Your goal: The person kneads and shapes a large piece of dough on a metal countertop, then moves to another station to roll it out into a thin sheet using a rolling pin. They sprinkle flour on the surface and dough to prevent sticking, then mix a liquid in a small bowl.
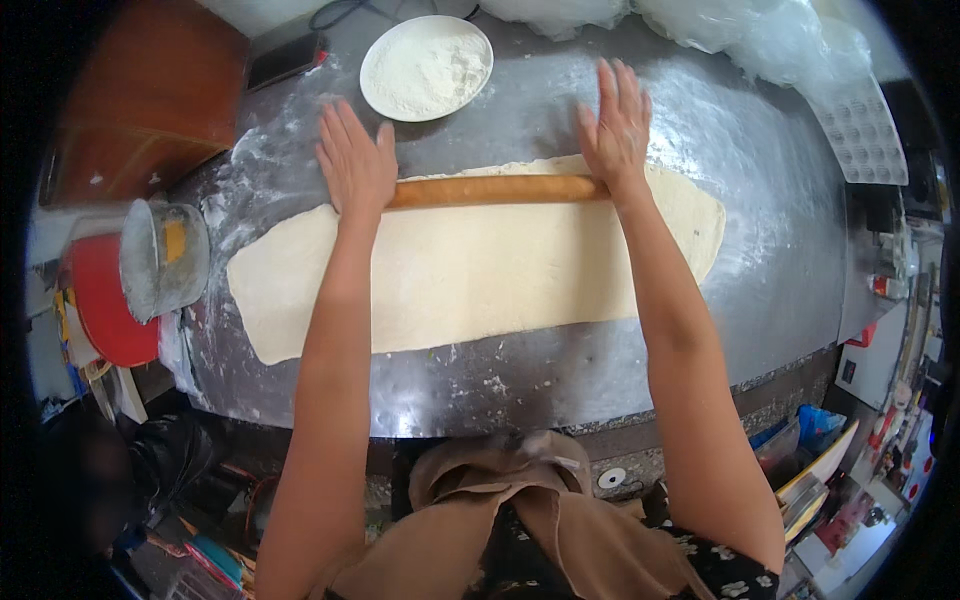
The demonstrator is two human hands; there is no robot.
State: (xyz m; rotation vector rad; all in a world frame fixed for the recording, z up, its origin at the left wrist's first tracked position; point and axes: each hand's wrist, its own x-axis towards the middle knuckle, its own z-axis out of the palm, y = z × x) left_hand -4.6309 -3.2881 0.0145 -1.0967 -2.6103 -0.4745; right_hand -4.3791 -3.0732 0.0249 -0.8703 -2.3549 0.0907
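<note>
A long sheet of rolled-out dough [495,270] lies across the metal worktop [487,390]. Along its far edge rests a wooden rolling pin [499,190], set nearly parallel to that edge. My left hand [358,165] presses flat over the pin's left end, thumb apart and fingers stretched away from me. Over the right end lies my right hand [616,135], also flat with spread fingers, slightly blurred. Both palms hide the pin's ends, and neither hand is wrapped around it. Beyond the dough stands a white bowl of flour [426,69].
Left of the dough are a clear plastic tub [163,259], a red round object [112,300] and a brown wooden cabinet [150,75]. Clear plastic bags [742,37] and a white tray with round hollows [861,135] sit at the far right. Loose flour dusts the worktop.
</note>
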